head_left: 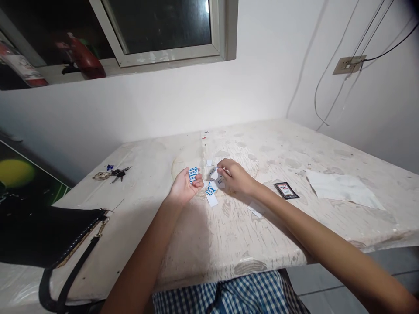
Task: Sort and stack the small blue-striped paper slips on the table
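Note:
My left hand point(186, 186) is closed around a small white card with blue print point(193, 174), palm turned up, above the middle of the table. Just to its right, my right hand point(236, 174) pinches a small white card point(214, 174) between thumb and fingertips. Beneath and between the hands lie several more small cards, among them a blue-printed card point(211, 188) and a plain white card point(212, 199). Another white card point(208, 162) rests a little farther back. Under my right forearm a white card point(255, 209) lies partly in shadow.
A black-framed packet point(286, 190) and a white cloth point(343, 189) lie to the right on the table point(183, 244). On the left are keys point(120, 174) and a black bag point(49, 235) with a strap. A wall with a window point(170, 56) stands behind.

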`<state>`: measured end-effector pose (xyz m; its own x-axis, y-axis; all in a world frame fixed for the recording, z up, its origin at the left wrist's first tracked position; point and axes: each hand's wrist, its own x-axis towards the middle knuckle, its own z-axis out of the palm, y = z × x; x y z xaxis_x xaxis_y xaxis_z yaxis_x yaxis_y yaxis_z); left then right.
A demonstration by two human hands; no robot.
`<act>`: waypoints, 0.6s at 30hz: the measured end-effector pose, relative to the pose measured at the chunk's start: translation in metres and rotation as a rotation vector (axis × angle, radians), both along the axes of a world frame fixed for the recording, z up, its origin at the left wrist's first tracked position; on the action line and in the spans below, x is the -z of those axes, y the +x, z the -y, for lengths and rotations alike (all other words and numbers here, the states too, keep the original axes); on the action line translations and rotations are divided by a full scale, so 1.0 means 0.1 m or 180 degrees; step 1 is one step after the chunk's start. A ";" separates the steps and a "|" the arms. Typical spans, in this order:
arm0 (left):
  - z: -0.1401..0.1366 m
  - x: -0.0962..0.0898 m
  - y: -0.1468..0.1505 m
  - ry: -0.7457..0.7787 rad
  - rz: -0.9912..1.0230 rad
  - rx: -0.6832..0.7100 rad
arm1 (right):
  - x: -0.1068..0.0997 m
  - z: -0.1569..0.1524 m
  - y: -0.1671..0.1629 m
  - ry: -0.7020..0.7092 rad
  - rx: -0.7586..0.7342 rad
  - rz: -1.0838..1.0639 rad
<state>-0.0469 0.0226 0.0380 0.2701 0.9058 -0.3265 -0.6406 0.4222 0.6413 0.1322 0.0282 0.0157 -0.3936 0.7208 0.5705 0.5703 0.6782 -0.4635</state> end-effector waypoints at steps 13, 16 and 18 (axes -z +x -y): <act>0.09 0.12 0.21 -0.0075 -0.0433 0.0569 | -0.20 0.01 0.07 -0.1294 -0.0054 -0.1388; 0.12 0.14 0.26 -0.0068 -0.0405 0.0743 | -0.18 0.08 0.03 -0.0831 -0.0009 -0.1166; 0.13 0.15 0.29 -0.0090 -0.0418 0.0758 | -0.15 0.13 -0.01 -0.0219 -0.0014 -0.0679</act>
<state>-0.0175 0.0091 0.0226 0.4281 0.8119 -0.3969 -0.4334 0.5698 0.6982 0.1312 0.0150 0.0306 -0.2725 0.7594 0.5908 0.4516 0.6431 -0.6185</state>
